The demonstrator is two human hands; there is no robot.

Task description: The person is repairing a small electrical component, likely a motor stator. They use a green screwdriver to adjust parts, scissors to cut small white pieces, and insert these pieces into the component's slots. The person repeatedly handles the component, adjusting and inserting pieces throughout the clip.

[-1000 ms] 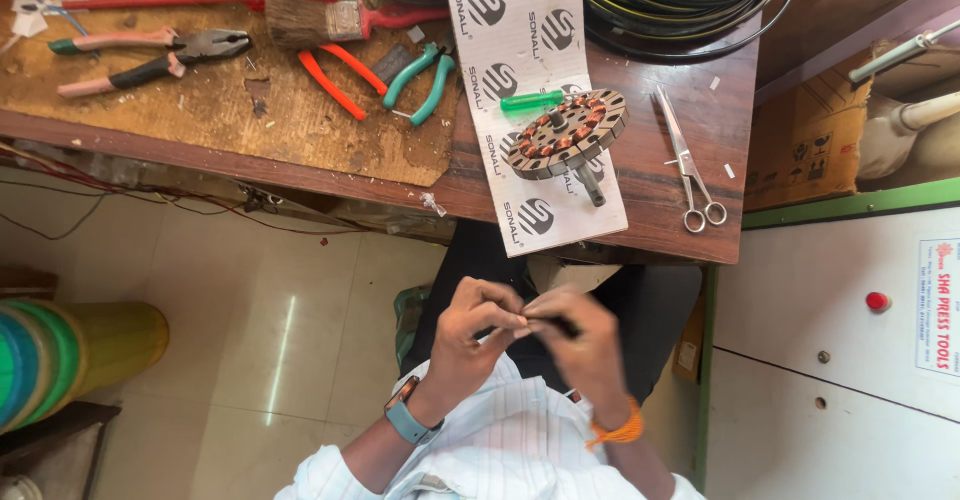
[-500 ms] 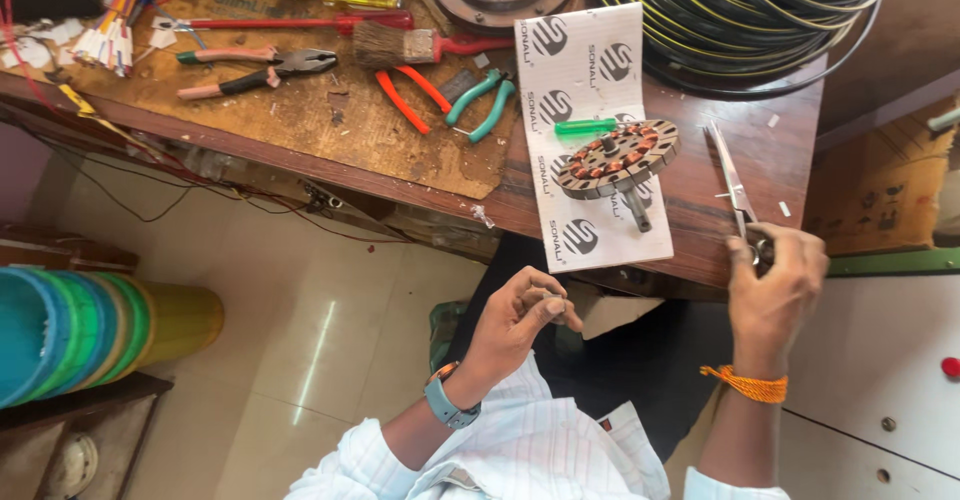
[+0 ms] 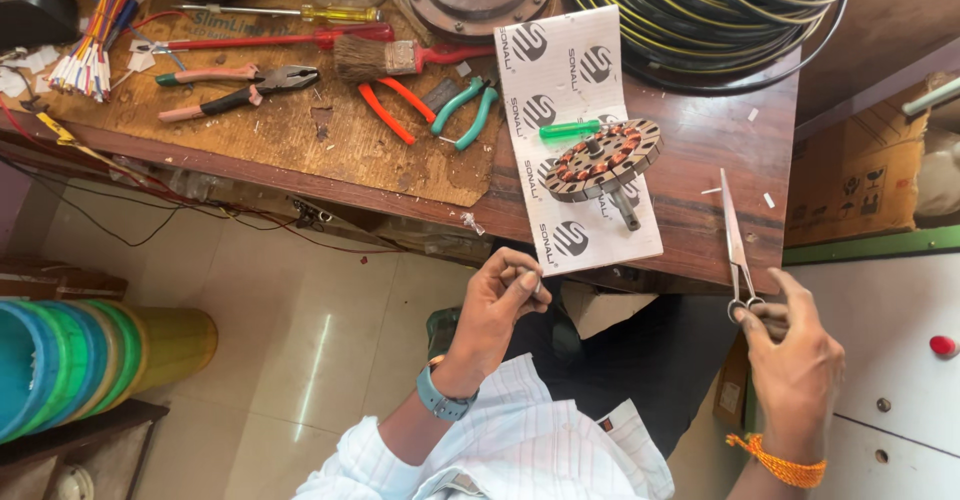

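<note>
Fingertips [image 3: 528, 285] of left hand [image 3: 495, 310] pinching a tiny pale sleeve at centre; right hand [image 3: 795, 355] gripping steel scissors [image 3: 735, 245] at wooden bench [image 3: 700, 150] edge, lower right, handy.

Right hand [image 3: 795, 360] on scissors [image 3: 737, 245] (handles), left hand [image 3: 497, 310] pinching small piece

A dark brown wooden worktop [image 3: 700, 150] is running across the top of the scene, with a worn, lighter board [image 3: 300, 140] lying over its left part. Below it, pale glossy floor tiles [image 3: 300, 360] are catching a soft streak of light. A stack of blue, green and yellow plastic tubs [image 3: 90, 360] is sitting at the left. A white metal cabinet [image 3: 890, 400] with a green top edge is standing at the right, beside a brown cardboard box [image 3: 860, 175].
</note>
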